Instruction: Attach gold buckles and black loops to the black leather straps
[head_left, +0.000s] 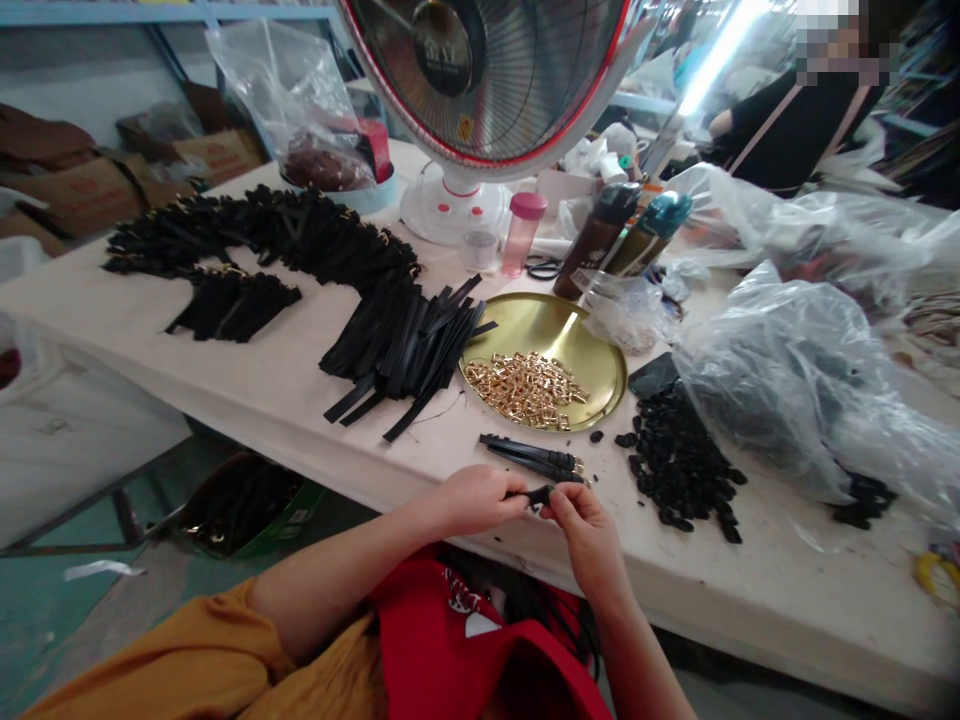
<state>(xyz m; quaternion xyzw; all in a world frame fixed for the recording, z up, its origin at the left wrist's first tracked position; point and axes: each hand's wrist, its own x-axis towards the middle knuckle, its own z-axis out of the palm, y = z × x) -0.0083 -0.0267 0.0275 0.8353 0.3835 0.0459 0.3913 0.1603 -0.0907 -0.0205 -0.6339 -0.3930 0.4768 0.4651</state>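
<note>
At the near edge of the pale surface (255,370), the left hand (480,498) and right hand (589,518) pinch a black strap (538,495) between them. Room beyond is tight: a few straps with metal ends (529,456), then a golden tray (559,325) of metal pieces (525,388), with small black pieces (675,465) to the right. Leftward, I see bare surface before the strap bundles (397,335). A fan (517,80) stands behind; cardboard boxes (75,195) sit far left.
</note>
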